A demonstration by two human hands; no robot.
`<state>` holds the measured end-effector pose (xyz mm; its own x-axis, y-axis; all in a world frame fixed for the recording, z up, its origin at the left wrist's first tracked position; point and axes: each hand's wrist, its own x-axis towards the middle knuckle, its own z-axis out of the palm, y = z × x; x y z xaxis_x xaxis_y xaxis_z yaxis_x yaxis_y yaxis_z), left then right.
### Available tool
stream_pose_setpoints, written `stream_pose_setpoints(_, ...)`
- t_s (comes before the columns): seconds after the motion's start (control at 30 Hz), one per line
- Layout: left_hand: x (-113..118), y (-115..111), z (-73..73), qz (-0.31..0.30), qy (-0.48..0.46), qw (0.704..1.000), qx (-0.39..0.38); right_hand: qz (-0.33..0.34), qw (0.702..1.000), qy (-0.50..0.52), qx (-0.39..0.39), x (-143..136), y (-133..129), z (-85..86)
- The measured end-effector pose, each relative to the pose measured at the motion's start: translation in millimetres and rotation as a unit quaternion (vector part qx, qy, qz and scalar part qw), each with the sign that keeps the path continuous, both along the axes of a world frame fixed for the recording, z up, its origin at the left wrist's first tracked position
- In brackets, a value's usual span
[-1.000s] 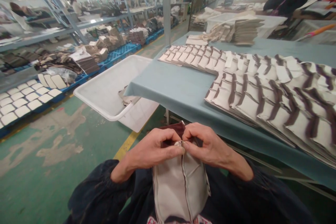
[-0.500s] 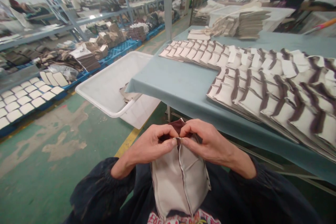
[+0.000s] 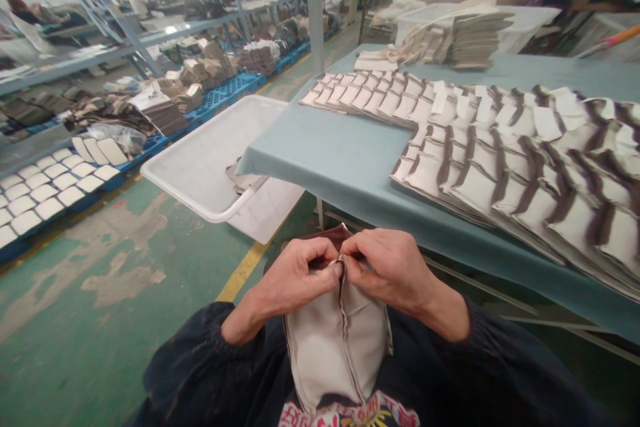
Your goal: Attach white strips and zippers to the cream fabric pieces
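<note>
A cream fabric piece [image 3: 320,347] with a dark inner side and a raised seam down its middle hangs in front of my chest. My left hand [image 3: 305,273] pinches its top edge at the seam from the left. From the right, my right hand [image 3: 383,267] grips the same edge, its fingertips touching or nearly touching those of the left. Whatever small detail lies between the fingertips is too small to make out.
Overlapping rows of cream and brown pieces [image 3: 475,173] cover much of the blue-green table [image 3: 330,147]. Left of it stands a white bin [image 3: 200,160] with some fabric inside. Blue pallets [image 3: 220,97] carry stacked pieces farther left. People sit in the background.
Both hands still hold the seam's top edge. The right hand has turned slightly, its fingers curling in closer, and the fabric has shifted a little to the left.
</note>
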<state>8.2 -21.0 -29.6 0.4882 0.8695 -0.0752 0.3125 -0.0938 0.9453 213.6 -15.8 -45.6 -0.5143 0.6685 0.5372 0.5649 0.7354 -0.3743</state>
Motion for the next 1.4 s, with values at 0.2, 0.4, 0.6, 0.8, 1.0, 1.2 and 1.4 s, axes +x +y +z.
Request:
stream_pose_setpoints(0.2,-5,0,-0.7,0.000,0.078,0.993,0.084,0.011,0.996,-0.013,-0.082,-2,2,-3.5)
stream_pose_setpoints(0.4,-1,8,11.8,-0.036,0.200,0.967,0.153,-0.003,0.990,-0.017,-0.137,-6,4,8.6)
stream_pose_setpoints(0.6,-9,17,12.8,-0.066,0.137,0.980,0.129,0.004,0.958,0.032,-0.285,-3,11,16.1)
stream_pose_setpoints(0.8,-20,18,8.9,-0.092,0.098,0.989,0.068,0.021,0.946,-0.051,-0.321,-3,16,12.5)
stream_pose_setpoints(1.0,-22,13,10.4,-0.059,0.085,0.990,0.098,0.012,0.940,-0.013,-0.340,-8,9,11.8)
stream_pose_setpoints(1.2,-21,3,1.7,-0.062,0.117,0.944,0.302,0.018,0.921,0.070,-0.382,-8,7,6.6)
stream_pose_setpoints(1.4,-24,-3,-12.3,-0.070,0.165,0.849,0.498,0.069,0.826,0.231,-0.510,-14,2,-3.2)
